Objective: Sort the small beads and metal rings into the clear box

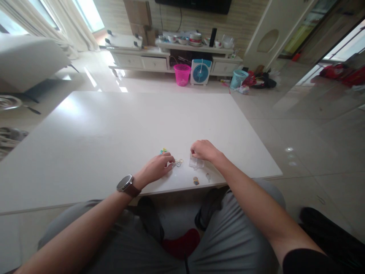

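On the white table (114, 129), my left hand (159, 165) rests beside a small group of rings (179, 162), its fingers curved near them; whether it pinches one is too small to tell. My right hand (203, 149) is closed at the far edge of a clear plastic box (196, 162); what its fingertips hold is hidden. Small yellow and teal pieces (163, 151) lie just beyond my left hand. Nearer the table's front edge are a yellow and blue cartoon figure piece (195, 180) and a small pale item (208, 177).
The table's front edge runs just above my lap. Across the floor stand a white cabinet (154, 62) with dishes, a pink basket (182, 74), a blue fan (201, 71) and a light blue basket (238, 78). A sofa (28, 57) is at the left.
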Motion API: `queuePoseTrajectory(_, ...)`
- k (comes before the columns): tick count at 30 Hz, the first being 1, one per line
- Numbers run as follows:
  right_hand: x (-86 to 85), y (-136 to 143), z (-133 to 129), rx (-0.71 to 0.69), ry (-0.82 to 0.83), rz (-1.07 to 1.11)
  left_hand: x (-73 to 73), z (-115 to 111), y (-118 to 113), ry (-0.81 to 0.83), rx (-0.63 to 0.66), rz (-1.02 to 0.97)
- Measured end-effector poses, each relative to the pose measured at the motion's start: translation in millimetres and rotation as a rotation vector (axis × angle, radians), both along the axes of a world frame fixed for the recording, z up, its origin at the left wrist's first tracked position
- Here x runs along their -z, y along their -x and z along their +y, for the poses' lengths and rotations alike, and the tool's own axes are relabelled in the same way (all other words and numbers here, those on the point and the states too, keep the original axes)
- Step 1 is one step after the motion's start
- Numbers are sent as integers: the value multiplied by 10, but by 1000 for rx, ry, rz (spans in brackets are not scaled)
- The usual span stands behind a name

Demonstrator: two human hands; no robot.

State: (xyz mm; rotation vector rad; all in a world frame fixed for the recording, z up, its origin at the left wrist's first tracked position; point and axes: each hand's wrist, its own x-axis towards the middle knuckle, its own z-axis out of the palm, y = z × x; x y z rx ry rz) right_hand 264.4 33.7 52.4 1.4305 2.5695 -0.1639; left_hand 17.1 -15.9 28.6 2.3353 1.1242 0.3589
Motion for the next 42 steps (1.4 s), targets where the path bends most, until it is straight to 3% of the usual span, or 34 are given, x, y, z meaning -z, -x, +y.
queuePoseTrajectory(16, 10, -130, 119, -86, 115, 113, -69, -27, -4, -21, 29, 22)
queuePoseTrajectory(21, -121, -142, 82, -67, 141, 300, -124, -35, -25, 33, -6, -56)
queuePoseTrajectory(26, -224, 53, -123, -194, 139, 641, -223, -123, -135, 167, -160, -314)
queuePoseTrajectory(31, -257, 212, -274, -219, 227, 870, -222, -162, -199, 218, -102, -521)
queuePoseTrajectory(42, -250, 186, -287, -115, 259, 944, -192, -103, -155, 193, -165, -470)
